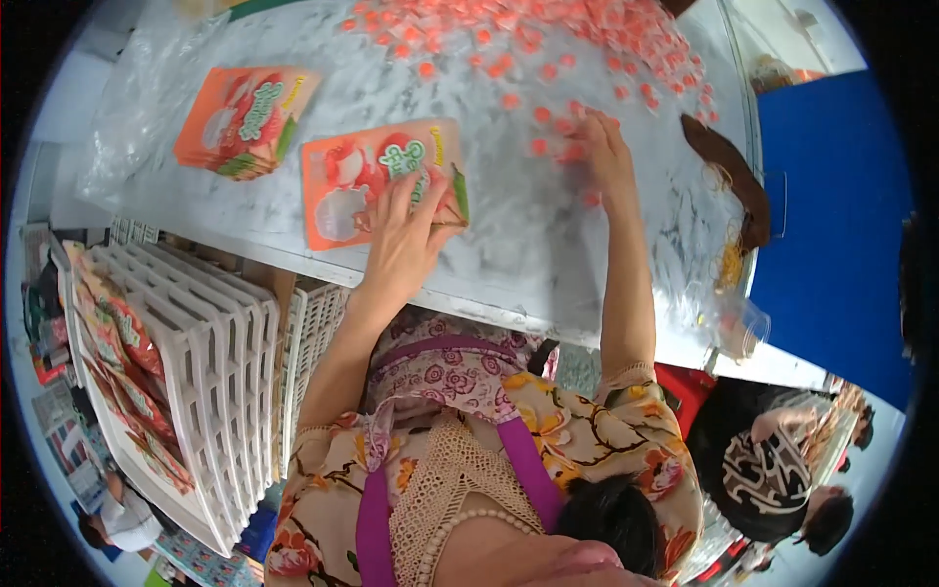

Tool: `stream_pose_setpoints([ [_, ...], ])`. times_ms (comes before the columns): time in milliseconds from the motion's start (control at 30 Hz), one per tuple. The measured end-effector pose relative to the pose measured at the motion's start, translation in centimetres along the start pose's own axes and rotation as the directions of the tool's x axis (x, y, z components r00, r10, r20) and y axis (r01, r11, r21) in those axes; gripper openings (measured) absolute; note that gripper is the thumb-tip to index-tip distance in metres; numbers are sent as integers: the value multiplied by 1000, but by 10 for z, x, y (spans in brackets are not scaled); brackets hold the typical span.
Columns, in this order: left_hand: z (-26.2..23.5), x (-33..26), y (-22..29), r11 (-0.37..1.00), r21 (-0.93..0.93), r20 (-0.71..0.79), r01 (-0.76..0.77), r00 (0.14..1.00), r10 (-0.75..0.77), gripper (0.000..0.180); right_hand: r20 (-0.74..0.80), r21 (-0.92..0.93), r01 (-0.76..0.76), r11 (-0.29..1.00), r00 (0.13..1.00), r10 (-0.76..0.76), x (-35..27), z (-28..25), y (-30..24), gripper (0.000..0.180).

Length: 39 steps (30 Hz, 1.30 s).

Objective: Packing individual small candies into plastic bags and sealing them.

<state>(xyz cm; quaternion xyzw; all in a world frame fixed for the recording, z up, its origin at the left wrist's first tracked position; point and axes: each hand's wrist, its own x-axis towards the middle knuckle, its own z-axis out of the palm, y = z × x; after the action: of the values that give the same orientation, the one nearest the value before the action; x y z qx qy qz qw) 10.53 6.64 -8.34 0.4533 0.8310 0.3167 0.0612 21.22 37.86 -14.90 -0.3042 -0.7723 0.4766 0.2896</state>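
My left hand (403, 235) rests on a red-orange printed pouch (333, 176) lying flat near the table's front edge. Its fingers are a little apart across the pouch's lower right part, with the thumb by the corner. Further right, my right hand (608, 161) is among a few small red-orange wrapped candies (562, 127); its fingers are smeared by motion, so their grip is unclear. Beyond it spreads a large heap of the same candies (548, 24). To the left of the first pouch lies a stack of matching pouches (240, 117).
Clear plastic film (137, 127) covers the marble-patterned table's (509, 254) left side. Right lie a brown strip (724, 166), yellow rubber bands (731, 266) and a clear cup (740, 328), beside a blue panel (831, 225). White crates (210, 362), holding filled pouches (132, 372), stand lower left. Other people sit behind.
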Motion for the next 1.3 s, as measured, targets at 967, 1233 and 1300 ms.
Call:
stream_pose_setpoints([
  [967, 13, -1, -50, 966, 219, 11, -134, 991, 135, 48, -42, -540, 190, 820, 967, -252, -62, -78, -20, 23],
  [1233, 14, 0, -51, 964, 229, -6, -134, 990, 139, 48, 99, -417, 268, 868, 963, -250, -72, -55, -61, 23],
  [1300, 13, -1, -49, 964, 233, 2, -131, 991, 134, 48, 234, -417, 468, 779, 884, -405, -70, -44, -56, 23],
])
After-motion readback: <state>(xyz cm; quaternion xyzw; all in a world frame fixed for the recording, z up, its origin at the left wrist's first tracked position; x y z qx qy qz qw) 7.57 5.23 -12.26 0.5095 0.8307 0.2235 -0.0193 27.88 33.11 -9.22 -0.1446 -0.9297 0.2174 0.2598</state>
